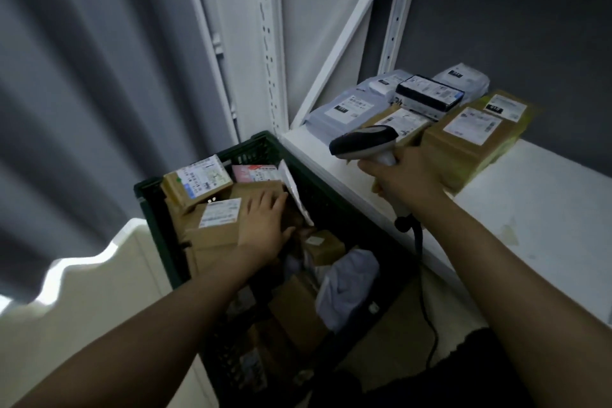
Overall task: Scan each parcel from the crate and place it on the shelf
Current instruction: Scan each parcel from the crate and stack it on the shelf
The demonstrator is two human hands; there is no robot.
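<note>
Left hand [265,225] reaches into the crate [258,146] for the next box [215,228]; right hand [402,180] holds the scanner [362,141].

The left hand lies flat on the brown box, fingers fairly straight and not yet curled round it. The right hand is wrapped round the scanner's handle, above the edge of the shelf [530,202]. The box sits high in the crate among other parcels, its white label [221,212] facing up. To do this well, I would grip the box by its sides, keep the fingers off the label, lift it clear of its neighbours and turn the label towards the scanner's nose. The scanner's cable [427,308] hangs beside the crate and should be kept out of the box's way. Scanned parcels [470,139] already crowd the far end of the shelf, so this one probably belongs just beside them.
</note>
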